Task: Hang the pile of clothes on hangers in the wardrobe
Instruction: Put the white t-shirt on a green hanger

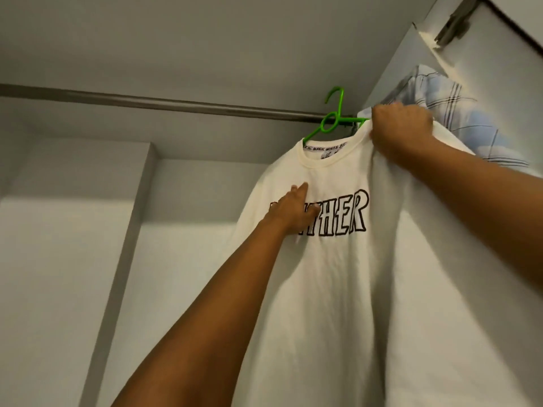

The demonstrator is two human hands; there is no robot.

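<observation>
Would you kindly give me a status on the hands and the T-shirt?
Left hand flat on T-shirt chest; right hand grips its shoulder. Green hanger at rail, hooking unclear. Plaid shirt crowds right side.

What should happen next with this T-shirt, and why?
Probably lower the green hanger until its hook sits on the rod: the hook seems raised above it, the right hand grips the T-shirt at the shoulder, the left hand rests on its front.

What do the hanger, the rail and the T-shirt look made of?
Hanger: likely plastic, bright green, glossy, moulded loop.
Rail: seemingly metal, grey with a dull sheen.
T-shirt: soft cream fabric, probably cotton knit; it creases and drapes.
</observation>
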